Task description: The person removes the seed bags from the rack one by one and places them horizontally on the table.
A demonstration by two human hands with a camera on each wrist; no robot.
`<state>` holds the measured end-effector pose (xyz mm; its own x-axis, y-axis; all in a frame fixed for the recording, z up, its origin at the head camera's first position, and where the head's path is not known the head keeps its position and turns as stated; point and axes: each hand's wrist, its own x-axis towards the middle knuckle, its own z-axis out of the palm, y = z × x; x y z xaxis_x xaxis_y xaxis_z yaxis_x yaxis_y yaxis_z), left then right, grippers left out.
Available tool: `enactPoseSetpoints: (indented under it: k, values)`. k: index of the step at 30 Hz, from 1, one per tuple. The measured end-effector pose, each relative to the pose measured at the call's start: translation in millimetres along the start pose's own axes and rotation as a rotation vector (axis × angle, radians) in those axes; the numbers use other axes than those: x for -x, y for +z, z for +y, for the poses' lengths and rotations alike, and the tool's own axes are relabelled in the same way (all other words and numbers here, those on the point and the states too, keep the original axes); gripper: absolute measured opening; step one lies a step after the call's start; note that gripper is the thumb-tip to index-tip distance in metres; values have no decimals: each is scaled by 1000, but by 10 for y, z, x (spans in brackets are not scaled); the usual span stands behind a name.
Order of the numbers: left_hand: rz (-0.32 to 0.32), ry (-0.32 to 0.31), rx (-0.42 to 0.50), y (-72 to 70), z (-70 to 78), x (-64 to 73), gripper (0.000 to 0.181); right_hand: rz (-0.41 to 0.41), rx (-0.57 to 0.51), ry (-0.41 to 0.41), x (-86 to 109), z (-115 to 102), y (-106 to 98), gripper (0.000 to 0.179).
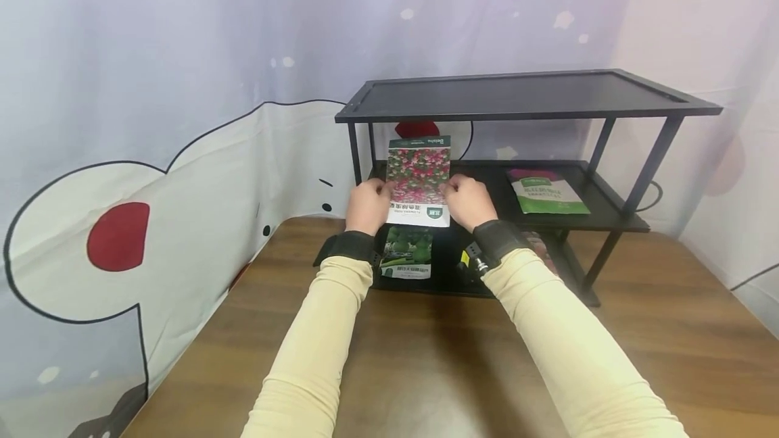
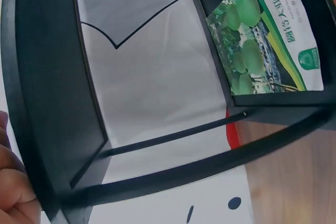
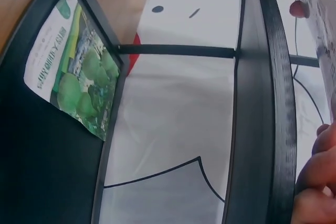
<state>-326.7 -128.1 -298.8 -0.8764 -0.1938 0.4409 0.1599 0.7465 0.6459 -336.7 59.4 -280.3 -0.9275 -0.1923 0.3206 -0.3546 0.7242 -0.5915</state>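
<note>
Flower packet (image 1: 418, 181) could buckle or slip at the edge of the middle shelf (image 1: 613, 217)

The flower packet stands nearly upright at the middle shelf's front edge, close to its left corner; whether it touches the shelf is unclear. The left hand (image 1: 369, 205) pinches one side edge, the right hand (image 1: 470, 201) the other. Squeezing inward could buckle the thin packet; loosening one side first could swing it down toward the green-fruit packet (image 1: 406, 253) near the front left corner of the lower shelf (image 1: 445, 268). Lifted too high, its top could knock the front edge of the top shelf (image 1: 511, 97).
</note>
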Motion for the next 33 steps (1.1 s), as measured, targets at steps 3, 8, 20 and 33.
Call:
enactPoseSetpoints:
  k: [3,8,20,33]
  values:
    - [-15,10,-6,-43,-7,51,30,-6,1,7,68,-20,4,28]
    - [-22,27,21,-39,-22,95,28,3,1,9,124,8,16,28]
    - [-59,41,10,-94,-30,196,27,30,-35,6,280,14,24,27]
    - [-70,72,3,-208,-179,439,26,11,-85,21,535,-25,132,26]
